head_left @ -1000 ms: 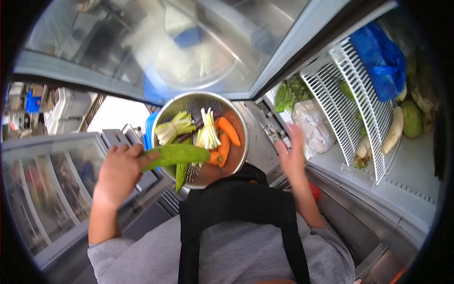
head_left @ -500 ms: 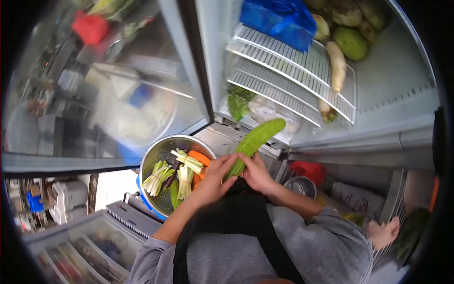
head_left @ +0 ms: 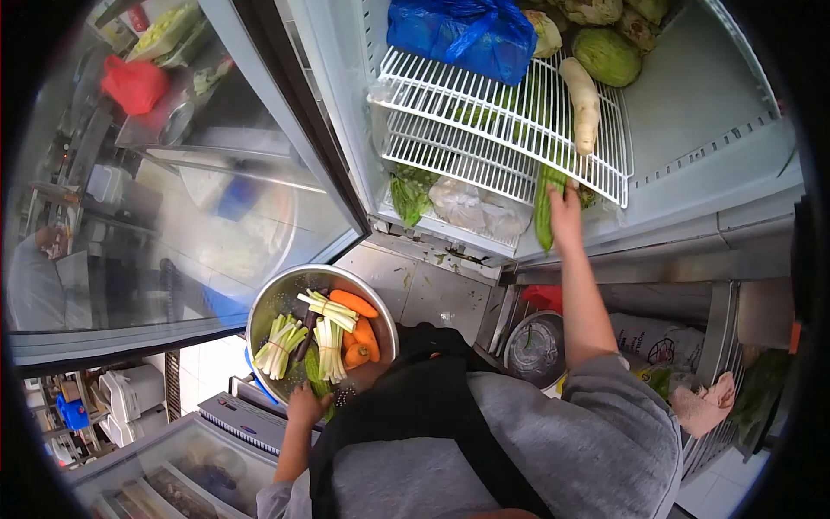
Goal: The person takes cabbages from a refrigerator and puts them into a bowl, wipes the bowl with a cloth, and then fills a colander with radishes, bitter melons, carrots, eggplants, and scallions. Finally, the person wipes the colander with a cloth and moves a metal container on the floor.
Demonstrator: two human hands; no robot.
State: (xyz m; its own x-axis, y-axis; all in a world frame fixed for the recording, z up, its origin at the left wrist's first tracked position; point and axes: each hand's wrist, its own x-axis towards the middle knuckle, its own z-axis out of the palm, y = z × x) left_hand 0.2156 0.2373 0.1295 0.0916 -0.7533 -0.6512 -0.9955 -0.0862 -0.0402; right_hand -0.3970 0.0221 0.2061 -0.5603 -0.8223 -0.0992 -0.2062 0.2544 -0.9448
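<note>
Handling and Grip

At two o'clock, by the wire shelf [head_left: 484, 134], we see the green gourd [head_left: 544, 218], held in the closed fingers of the right hand [head_left: 566, 212]. We judge it firm, light, bruisable: grip mid-length. The left hand [head_left: 309, 406], seven o'clock, meets the colander [head_left: 277, 303]; its finger closure we cannot tell.

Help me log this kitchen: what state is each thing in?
Fridge door: open
Colander: partly filled
Spring onions: bundled
Carrots: loose
Blue bag: on upper shelf, closure unclear
White radish: lying on upper shelf
Green gourd: held
Right hand: grip closed on green gourd
Left hand: at colander, grip unclear
</note>
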